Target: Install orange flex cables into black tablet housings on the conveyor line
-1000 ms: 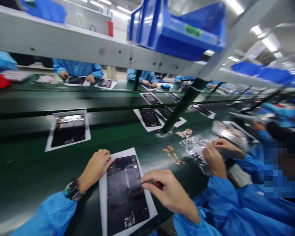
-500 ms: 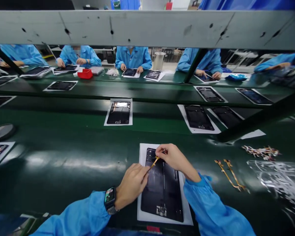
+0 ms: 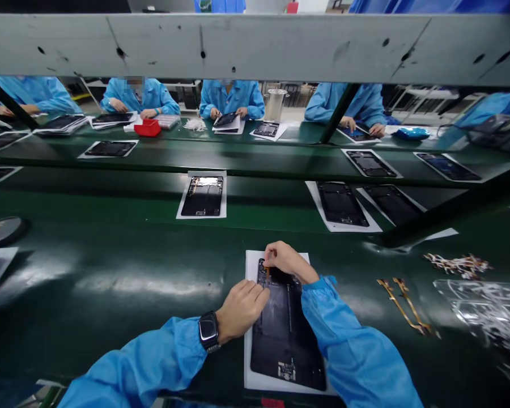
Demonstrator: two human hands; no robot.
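Observation:
A black tablet housing [image 3: 283,340] lies on a white sheet [image 3: 251,371] in front of me. Over its upper left part an orange flex cable [image 3: 267,275] runs between my two hands. My right hand [image 3: 285,259] pinches the cable's upper end near the housing's top left corner. The fingers of my left hand [image 3: 243,309] are closed at the lower end, just above the housing's left edge; the fingertips are partly hidden. Two more flex cables [image 3: 409,306] lie on the green table to the right.
A pile of cables [image 3: 458,264] and a clear plastic tray [image 3: 484,306] lie at the right. More tablet housings on sheets [image 3: 202,196] stand along the belt. A slanting green post [image 3: 442,218] crosses at right. Several co-workers in blue sit opposite.
My right hand has moved slightly left toward the housing's top left corner, and the cable now hangs more upright. My left hand has shifted a little right and up.

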